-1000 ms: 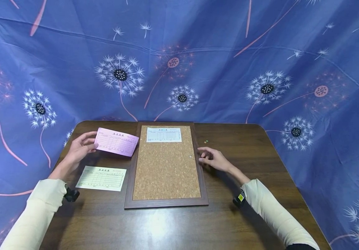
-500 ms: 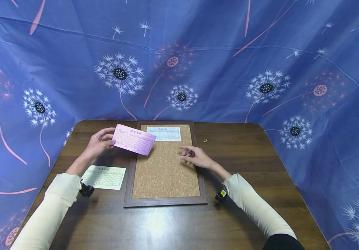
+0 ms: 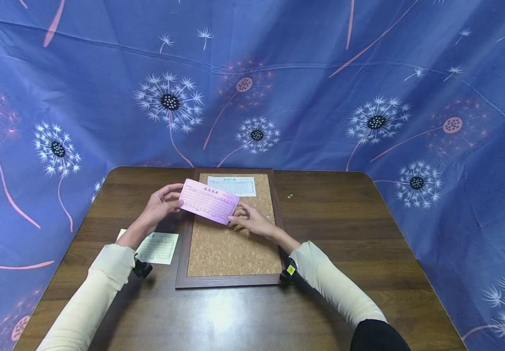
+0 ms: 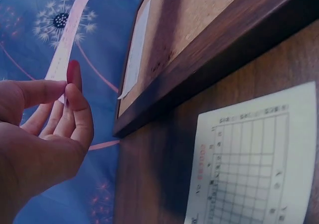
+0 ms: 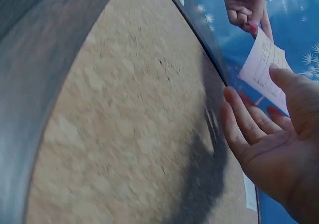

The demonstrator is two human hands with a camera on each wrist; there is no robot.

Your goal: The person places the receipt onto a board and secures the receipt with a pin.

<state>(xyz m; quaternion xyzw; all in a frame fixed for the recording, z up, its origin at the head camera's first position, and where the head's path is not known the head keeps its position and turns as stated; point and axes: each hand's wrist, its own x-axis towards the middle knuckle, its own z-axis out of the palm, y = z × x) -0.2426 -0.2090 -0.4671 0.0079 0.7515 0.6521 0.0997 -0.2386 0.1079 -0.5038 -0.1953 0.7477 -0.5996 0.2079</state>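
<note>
Pinching the pink slip's [image 3: 210,201] edge, the left hand [image 3: 160,206] clears the corkboard [image 3: 234,251].

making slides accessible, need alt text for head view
Pink printed form in a person's left grip above a framed corkboard, right grip at the form's corner; bluish-white form on the corkboard, yellow-green form on the wooden table.

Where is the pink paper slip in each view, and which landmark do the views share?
Head: the pink paper slip is slightly left of centre, just below mid-height.
Left wrist: at upper left, seen as a narrow strip, pinched by the left hand.
Right wrist: at upper right, beyond the thumb of the right hand.
Shared landmark: the corkboard, partly visible in all three.
</note>
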